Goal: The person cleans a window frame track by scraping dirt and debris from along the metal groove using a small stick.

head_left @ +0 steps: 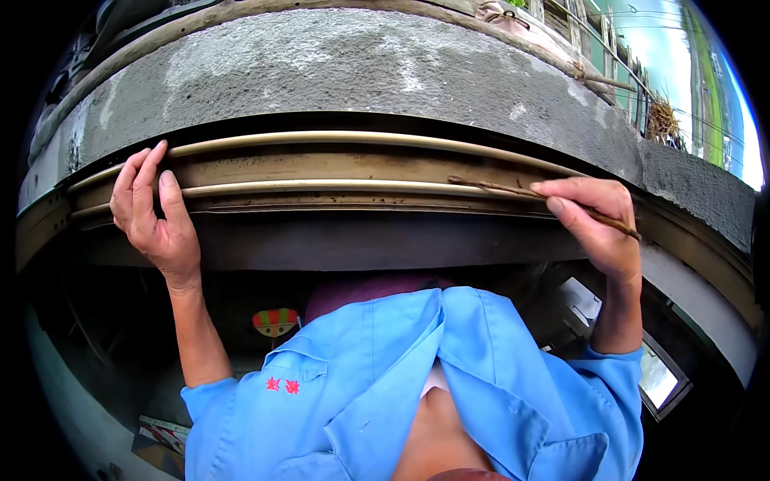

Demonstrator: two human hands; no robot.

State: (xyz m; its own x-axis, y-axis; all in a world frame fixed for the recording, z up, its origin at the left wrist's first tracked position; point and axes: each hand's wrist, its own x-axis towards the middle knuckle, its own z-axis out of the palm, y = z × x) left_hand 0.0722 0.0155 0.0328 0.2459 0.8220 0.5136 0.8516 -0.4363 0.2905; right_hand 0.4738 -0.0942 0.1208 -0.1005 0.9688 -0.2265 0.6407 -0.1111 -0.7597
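Observation:
A window or door track [297, 168] with two pale raised rails runs across the view below a concrete sill. At its left end is my left hand [160, 216], palm turned toward me, fingers apart, its fingertips at the far rail [337, 139]. Nothing shows in that hand. Over the right part of the track, my right hand [605, 228] pinches a thin brown stick [489, 186] between thumb and fingers. The stick's far tip points left and lies at the near rail [361, 186]. Small dark bits of dirt are scattered along the track.
Beyond the track lies a rough grey concrete ledge [321, 64], bordered by a wooden pole [265, 10]. A bundle of dry straw [663, 120] stands at the upper right. A red-and-green patterned object [275, 322] is below my left arm, near my blue shirt [385, 377].

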